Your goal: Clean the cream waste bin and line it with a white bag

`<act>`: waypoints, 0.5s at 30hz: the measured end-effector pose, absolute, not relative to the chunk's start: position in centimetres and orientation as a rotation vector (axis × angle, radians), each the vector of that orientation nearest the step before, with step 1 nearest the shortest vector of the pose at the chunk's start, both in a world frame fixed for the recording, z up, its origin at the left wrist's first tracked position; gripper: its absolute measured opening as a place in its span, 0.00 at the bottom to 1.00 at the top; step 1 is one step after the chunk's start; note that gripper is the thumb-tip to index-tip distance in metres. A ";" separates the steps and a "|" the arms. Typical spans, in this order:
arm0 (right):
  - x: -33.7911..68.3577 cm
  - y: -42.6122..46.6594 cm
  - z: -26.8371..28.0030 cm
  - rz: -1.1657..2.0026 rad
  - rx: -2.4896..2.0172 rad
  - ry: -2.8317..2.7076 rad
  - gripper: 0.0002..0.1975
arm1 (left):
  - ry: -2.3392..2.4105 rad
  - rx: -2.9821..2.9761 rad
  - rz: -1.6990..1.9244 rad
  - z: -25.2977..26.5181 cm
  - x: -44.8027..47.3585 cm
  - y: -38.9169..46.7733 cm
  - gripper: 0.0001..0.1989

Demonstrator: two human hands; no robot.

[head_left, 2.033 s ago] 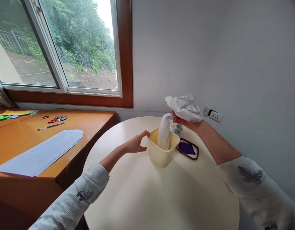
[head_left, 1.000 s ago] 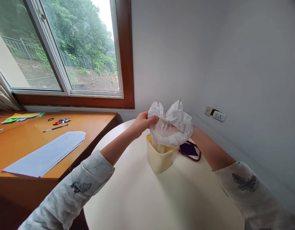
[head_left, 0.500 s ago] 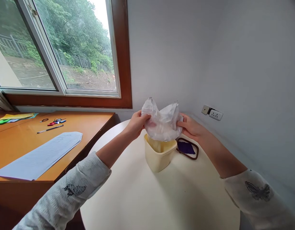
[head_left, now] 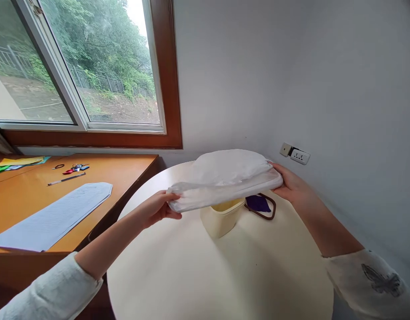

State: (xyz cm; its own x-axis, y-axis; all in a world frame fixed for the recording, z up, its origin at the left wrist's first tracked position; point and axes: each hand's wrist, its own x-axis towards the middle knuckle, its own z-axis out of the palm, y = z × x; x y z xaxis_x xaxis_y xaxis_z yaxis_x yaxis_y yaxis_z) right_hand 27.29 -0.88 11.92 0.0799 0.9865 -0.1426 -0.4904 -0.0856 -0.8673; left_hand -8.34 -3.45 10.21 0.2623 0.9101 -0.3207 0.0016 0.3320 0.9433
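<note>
A white, thin plastic bag (head_left: 224,180) is stretched out wide between my two hands, its upper part billowing. My left hand (head_left: 161,206) grips its left end, and my right hand (head_left: 288,181) pinches the right end. Below the bag stands a cream plastic bin (head_left: 220,222) on the round table, upright; the bag hides most of its opening. Just right of the bin lies a brown rounded frame (head_left: 269,217) with a dark purple piece (head_left: 258,203) inside it, partly covered by the bag.
The round white table (head_left: 191,275) fills the middle. To the left, an orange-brown desk (head_left: 131,171) holds papers (head_left: 58,218), a pen (head_left: 66,179), a bunch of keys (head_left: 76,168) and coloured sheets (head_left: 20,161). A wall socket (head_left: 300,156) sits at the right, a window (head_left: 118,66) at the left.
My hands have moved apart, the left one to the left and down, the right one to the right. The bag has gone from bunched to stretched wide and now covers more of the bin.
</note>
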 end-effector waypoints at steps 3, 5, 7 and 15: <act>26.9 -1.4 11.8 1.437 -1.018 -0.773 0.05 | 1.146 1.249 0.639 10.8 -9.1 -4.1 0.20; 26.3 -2.0 11.9 1.435 -1.035 -0.825 0.06 | 1.194 1.427 0.710 11.5 -8.6 -4.4 0.31; 25.5 -2.7 12.2 1.433 -1.044 -0.878 0.08 | 1.227 1.616 0.821 12.1 -7.6 -4.7 0.39; 25.0 -4.2 12.2 1.461 -1.049 -1.143 0.21 | 1.050 1.611 1.225 11.9 -5.2 -4.2 0.07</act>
